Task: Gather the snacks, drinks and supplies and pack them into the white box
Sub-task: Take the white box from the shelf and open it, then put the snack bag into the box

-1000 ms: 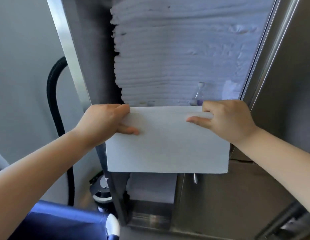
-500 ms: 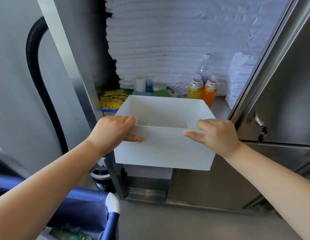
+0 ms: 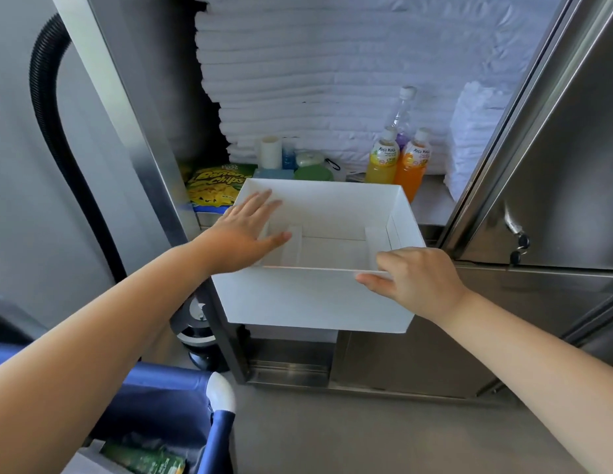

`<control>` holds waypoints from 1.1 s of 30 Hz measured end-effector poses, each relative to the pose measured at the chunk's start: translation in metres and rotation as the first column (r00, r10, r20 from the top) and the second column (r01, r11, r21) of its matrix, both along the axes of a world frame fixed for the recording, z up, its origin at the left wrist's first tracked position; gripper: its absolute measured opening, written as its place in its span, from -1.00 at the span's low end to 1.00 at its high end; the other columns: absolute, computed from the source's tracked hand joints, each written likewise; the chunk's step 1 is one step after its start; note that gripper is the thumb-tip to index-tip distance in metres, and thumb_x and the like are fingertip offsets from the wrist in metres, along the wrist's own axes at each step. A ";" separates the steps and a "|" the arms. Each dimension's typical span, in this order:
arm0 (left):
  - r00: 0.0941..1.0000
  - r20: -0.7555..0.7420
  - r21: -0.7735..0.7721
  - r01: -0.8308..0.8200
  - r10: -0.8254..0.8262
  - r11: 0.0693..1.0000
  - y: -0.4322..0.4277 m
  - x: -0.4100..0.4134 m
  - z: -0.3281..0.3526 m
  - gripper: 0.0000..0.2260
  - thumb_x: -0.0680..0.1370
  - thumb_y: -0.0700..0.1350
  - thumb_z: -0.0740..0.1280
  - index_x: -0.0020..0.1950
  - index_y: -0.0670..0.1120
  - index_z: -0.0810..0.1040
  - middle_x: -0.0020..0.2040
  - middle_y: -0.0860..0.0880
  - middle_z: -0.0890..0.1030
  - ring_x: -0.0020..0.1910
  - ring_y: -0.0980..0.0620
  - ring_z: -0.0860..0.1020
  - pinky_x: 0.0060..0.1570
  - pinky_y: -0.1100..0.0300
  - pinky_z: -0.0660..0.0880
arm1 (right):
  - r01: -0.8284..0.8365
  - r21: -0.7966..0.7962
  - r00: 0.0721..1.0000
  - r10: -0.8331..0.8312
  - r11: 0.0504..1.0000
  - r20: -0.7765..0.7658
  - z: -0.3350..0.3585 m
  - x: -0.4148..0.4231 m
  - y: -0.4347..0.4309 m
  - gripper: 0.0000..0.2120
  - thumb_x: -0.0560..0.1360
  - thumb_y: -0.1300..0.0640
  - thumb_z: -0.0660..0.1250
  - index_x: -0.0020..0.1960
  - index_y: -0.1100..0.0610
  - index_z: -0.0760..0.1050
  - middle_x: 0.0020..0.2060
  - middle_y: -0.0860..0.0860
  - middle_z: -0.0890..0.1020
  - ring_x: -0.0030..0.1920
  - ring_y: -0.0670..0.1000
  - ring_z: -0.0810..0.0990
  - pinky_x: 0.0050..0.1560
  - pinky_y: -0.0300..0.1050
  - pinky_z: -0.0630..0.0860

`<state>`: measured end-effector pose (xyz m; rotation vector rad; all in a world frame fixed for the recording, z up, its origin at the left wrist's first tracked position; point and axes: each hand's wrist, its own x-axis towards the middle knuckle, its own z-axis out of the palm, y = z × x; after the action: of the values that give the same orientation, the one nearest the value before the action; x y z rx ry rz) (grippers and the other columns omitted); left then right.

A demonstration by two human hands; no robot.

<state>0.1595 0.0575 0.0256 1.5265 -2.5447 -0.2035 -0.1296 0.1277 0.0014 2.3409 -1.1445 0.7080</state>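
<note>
A brushed stainless-steel cabinet door (image 3: 565,165) fills the right of the frame, and a tall stack of folded white cloths (image 3: 332,80) takes the upper centre. A black ribbed hose (image 3: 48,131) curves down the left side. In the centre sits the open white cardboard box (image 3: 315,299), empty, its far end over the steel bench (image 3: 431,200) and its near end jutting past the edge towards us. A blue fabric cart (image 3: 154,398) shows at lower left. Our right grip (image 3: 418,282) is closed on the box's near rim by the right corner, fingers inside and thumb on the outer wall. Our left grip (image 3: 245,230) is spread wide with straight fingers, palm down over the box's left rim, holding nothing. Behind the box, a yellow banana chips bag (image 3: 216,186) lies at left; a yellow juice bottle (image 3: 382,162), an orange juice bottle (image 3: 411,165) and a clear bottle (image 3: 402,111) stand at right.
</note>
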 end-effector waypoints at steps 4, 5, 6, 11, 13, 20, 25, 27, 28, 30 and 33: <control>0.976 0.194 -0.081 -0.086 0.100 0.993 -0.035 -0.019 -0.004 -0.36 0.59 0.23 -0.09 0.52 -0.06 -0.25 0.53 -0.08 -0.27 0.49 -0.07 -0.28 0.43 -0.02 -0.22 | 0.055 0.146 0.998 -0.052 0.988 -0.019 0.004 0.001 0.004 -0.53 0.51 -0.28 0.07 -0.40 0.04 0.21 -0.56 -0.11 0.28 -0.58 -0.10 0.26 -0.57 -0.33 0.04; 0.967 0.221 -0.115 -0.105 0.129 0.988 -0.042 -0.023 -0.006 -0.39 0.61 0.19 -0.09 0.53 -0.07 -0.24 0.53 -0.10 -0.25 0.49 -0.09 -0.26 0.44 -0.04 -0.20 | 0.071 0.199 0.997 -0.068 0.977 -0.019 0.004 0.000 0.005 -0.51 0.51 -0.31 0.04 -0.39 0.03 0.23 -0.54 -0.12 0.30 -0.56 -0.11 0.28 -0.56 -0.33 0.07; 0.954 0.254 -0.144 -0.126 0.160 0.982 -0.048 -0.025 -0.007 -0.41 0.62 0.17 -0.10 0.53 -0.08 -0.24 0.53 -0.11 -0.24 0.50 -0.11 -0.24 0.44 -0.05 -0.18 | 0.088 0.259 0.996 -0.085 0.962 -0.022 0.004 0.000 0.005 -0.50 0.50 -0.35 0.00 -0.37 0.03 0.26 -0.52 -0.13 0.32 -0.53 -0.11 0.31 -0.55 -0.31 0.13; 0.912 0.349 -0.166 -0.168 0.217 0.972 -0.065 -0.036 -0.016 -0.44 0.63 0.12 -0.13 0.53 -0.12 -0.22 0.54 -0.15 -0.17 0.51 -0.15 -0.15 0.47 -0.05 -0.15 | 0.105 0.427 0.994 -0.113 0.898 -0.005 0.007 -0.002 0.004 -0.39 0.44 -0.45 -0.16 -0.09 0.00 0.41 -0.18 -0.15 0.50 -0.16 -0.13 0.45 -0.20 -0.25 0.35; 0.924 0.314 -0.163 -0.173 0.217 0.971 -0.070 -0.036 -0.018 -0.44 0.63 0.12 -0.12 0.53 -0.11 -0.19 0.55 -0.13 -0.14 0.51 -0.14 -0.14 0.47 -0.03 -0.16 | 0.041 0.550 0.990 -0.110 0.834 0.092 0.010 -0.006 -0.004 -0.29 0.44 -0.47 -0.20 0.17 0.01 0.40 0.12 -0.12 0.48 0.16 -0.13 0.41 0.11 -0.25 0.27; 0.907 0.330 -0.292 -0.165 0.261 0.942 -0.069 -0.031 -0.034 -0.38 0.60 0.20 -0.11 0.52 -0.10 -0.25 0.55 -0.11 -0.15 0.51 -0.11 -0.17 0.44 0.01 -0.23 | 0.254 0.634 0.963 -0.250 0.730 -0.098 0.015 -0.023 -0.101 -0.21 0.53 -0.32 0.01 0.54 0.08 -0.22 0.52 0.03 -0.26 0.50 0.01 -0.30 0.44 -0.05 -0.25; 0.890 0.347 -0.345 -0.172 0.296 0.923 -0.063 -0.030 -0.036 -0.35 0.59 0.23 -0.07 0.53 -0.11 -0.19 0.55 -0.11 -0.09 0.51 -0.10 -0.13 0.45 0.01 -0.24 | 0.232 0.520 0.963 -0.119 0.822 -0.241 0.015 -0.019 -0.151 -0.29 0.57 -0.22 0.05 0.54 0.08 -0.16 0.53 0.07 0.00 0.52 0.07 -0.04 0.46 -0.01 -0.06; 0.897 0.332 -0.344 -0.175 0.293 0.922 -0.060 -0.032 -0.034 -0.34 0.58 0.22 -0.03 0.53 -0.12 -0.13 0.55 -0.12 -0.03 0.51 -0.11 -0.08 0.48 -0.02 -0.17 | 0.186 0.528 0.970 -0.069 0.829 -0.233 0.016 -0.020 -0.159 -0.34 0.57 -0.20 0.06 0.53 0.05 -0.10 0.50 0.06 0.12 0.48 0.09 0.10 0.41 0.03 0.09; 0.902 0.321 -0.340 -0.176 0.290 0.924 -0.058 -0.032 -0.033 -0.34 0.58 0.21 -0.02 0.54 -0.13 -0.10 0.54 -0.12 0.00 0.51 -0.11 -0.06 0.48 -0.03 -0.13 | 0.166 0.528 0.973 -0.051 0.833 -0.225 0.015 -0.022 -0.160 -0.37 0.57 -0.19 0.07 0.52 0.04 -0.06 0.48 0.06 0.18 0.45 0.10 0.16 0.37 0.04 0.15; 0.916 0.283 -0.327 -0.187 0.285 0.926 -0.056 -0.033 -0.030 -0.35 0.57 0.20 0.03 0.54 -0.13 -0.04 0.54 -0.11 0.06 0.51 -0.11 -0.02 0.48 -0.04 -0.09 | 0.131 0.514 0.978 -0.026 0.847 -0.207 0.012 -0.024 -0.162 -0.41 0.57 -0.16 0.10 0.49 0.03 0.00 0.43 0.05 0.26 0.40 0.10 0.24 0.31 0.04 0.22; 0.944 0.202 -0.314 -0.191 0.262 0.930 -0.059 -0.035 -0.019 -0.40 0.56 0.18 0.07 0.51 -0.10 0.10 0.50 -0.09 0.20 0.49 -0.10 0.10 0.47 -0.04 0.00 | 0.114 0.528 0.980 -0.007 0.842 -0.200 0.015 -0.025 -0.167 -0.45 0.57 -0.13 0.11 0.47 0.03 0.04 0.40 0.04 0.29 0.38 0.09 0.28 0.28 0.03 0.24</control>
<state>0.1247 -0.0015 0.0064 1.7964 -2.3949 0.3936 -0.1546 -0.0390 0.0162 2.7305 -1.4651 0.1266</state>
